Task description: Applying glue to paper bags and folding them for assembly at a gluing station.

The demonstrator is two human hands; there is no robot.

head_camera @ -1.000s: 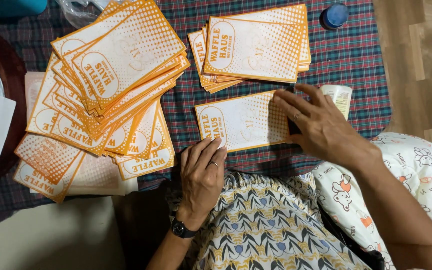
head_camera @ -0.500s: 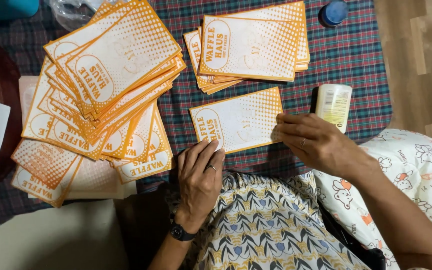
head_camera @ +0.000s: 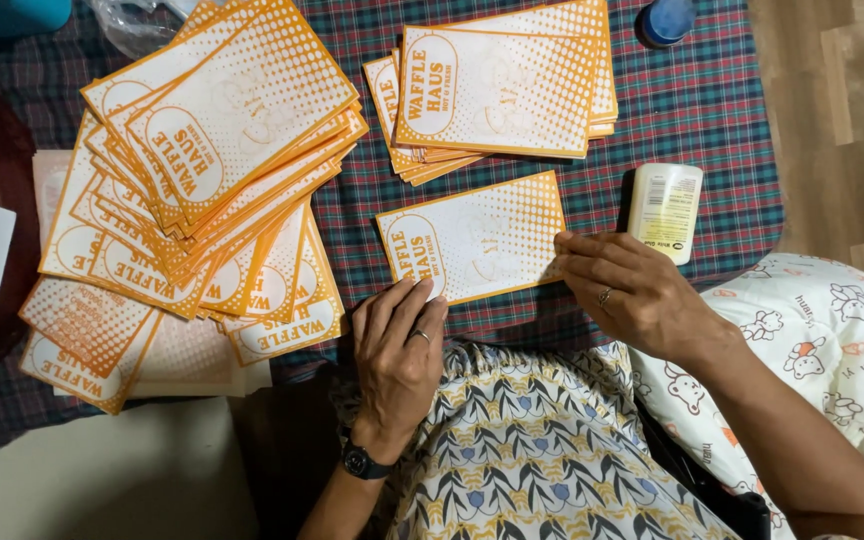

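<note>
Lap: a leaf-patterned garment is seen nearest, with a cartoon-print cushion (head_camera: 832, 350) at the near right.
Left hand (head_camera: 399, 350): it is laid palm down, fingers loosely spread, with the fingertips on the near left corner of the single orange-and-white paper bag (head_camera: 474, 238); nothing is gripped.
Right hand (head_camera: 632, 290): the fingers are curled, and the bag's near right corner appears to be pinched or pressed by the fingertips; a firm grip cannot be confirmed.
Step in hand: the single bag, lying flat and apart from the stacks, is judged to be under handling at its near edge.
Next move: a steady hold on both corners would be called for, so the thin paper is kept flat.
Beside it: a small white glue bottle (head_camera: 665, 211) is lying just right of the bag.
Stacks: a large fanned pile (head_camera: 202, 180) is spread at the left; a neater stack (head_camera: 502, 85) lies farther off.
Bench (head_camera: 712, 120): it is covered with a dark plaid cloth; a blue cap (head_camera: 667, 20) sits at the far right.
Room: wooden flooring (head_camera: 842, 110) is seen at the right.
</note>
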